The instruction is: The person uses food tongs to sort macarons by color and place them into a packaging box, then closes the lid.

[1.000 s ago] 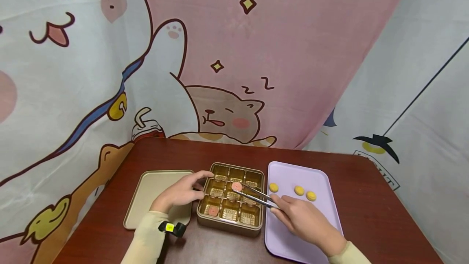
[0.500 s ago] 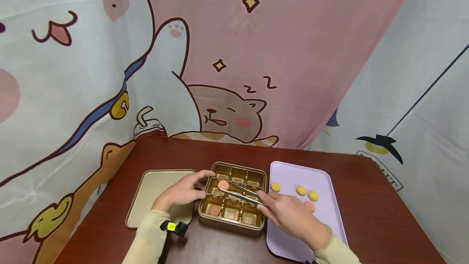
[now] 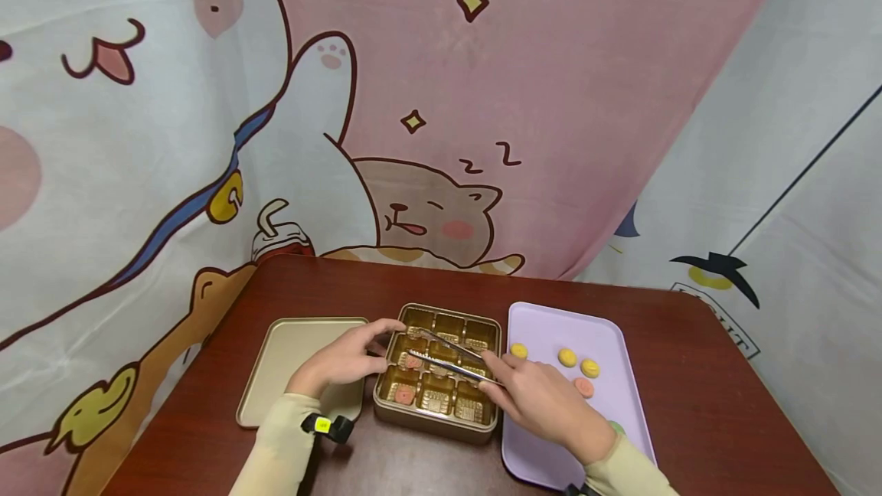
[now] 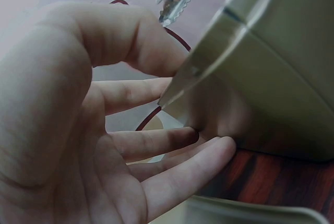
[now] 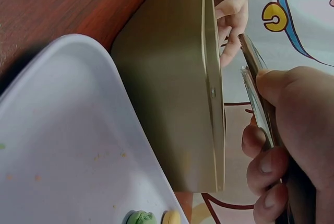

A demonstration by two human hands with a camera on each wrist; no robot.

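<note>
A gold square box (image 3: 434,425) with several compartments stands mid-table. One pink macaron-like piece (image 3: 412,361) lies in its middle-left compartment, another pink piece (image 3: 404,395) in the front-left one. My right hand (image 3: 544,403) grips metal tongs (image 3: 456,368) low over the box. Their tips are spread apart above the middle-left compartment with nothing between them. My left hand (image 3: 343,363) touches the box's left side; in the left wrist view its fingertips (image 4: 224,148) lie against the outer wall, below the rim.
Right of the box is a lilac tray (image 3: 544,461) holding several yellow pieces (image 3: 567,357), a pink one (image 3: 583,387) and a green one (image 5: 141,217). A flat gold lid (image 3: 292,350) lies on the left, partly under my left forearm. A printed cloth hangs behind the table.
My right hand has moved left with the tongs and the pink piece. The tongs have spread, letting the piece down into the middle-left compartment. My left hand keeps its place on the box.
</note>
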